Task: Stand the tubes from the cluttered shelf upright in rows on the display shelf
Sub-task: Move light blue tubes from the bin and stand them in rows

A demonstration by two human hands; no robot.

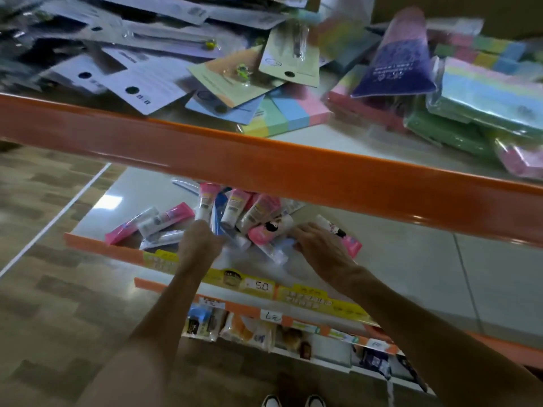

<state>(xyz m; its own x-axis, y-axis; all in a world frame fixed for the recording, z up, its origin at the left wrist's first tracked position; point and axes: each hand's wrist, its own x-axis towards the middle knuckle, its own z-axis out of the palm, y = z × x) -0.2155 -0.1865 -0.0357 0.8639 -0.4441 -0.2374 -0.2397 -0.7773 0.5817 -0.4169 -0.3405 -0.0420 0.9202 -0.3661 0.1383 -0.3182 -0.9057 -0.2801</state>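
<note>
Tubes (258,211) heaped at my left hand (202,240) and right hand (318,248); cannot tell if either grasps one. Orange shelf lip (293,168) overhangs beyond them; price labels (260,286) under wrists.

a glossy wood-pattern floor (53,304) crossed by a white line (58,215) lies beside orange-edged white shelving (293,168).

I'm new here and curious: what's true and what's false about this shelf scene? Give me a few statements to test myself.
1. The tubes lie in a jumbled pile. True.
2. Both the left hand and right hand are at that pile. True.
3. The shelf edge is blue. False: it is orange.
4. The top shelf holds upright tubes in rows. False: carded packets and coloured packs lie on it.
</note>
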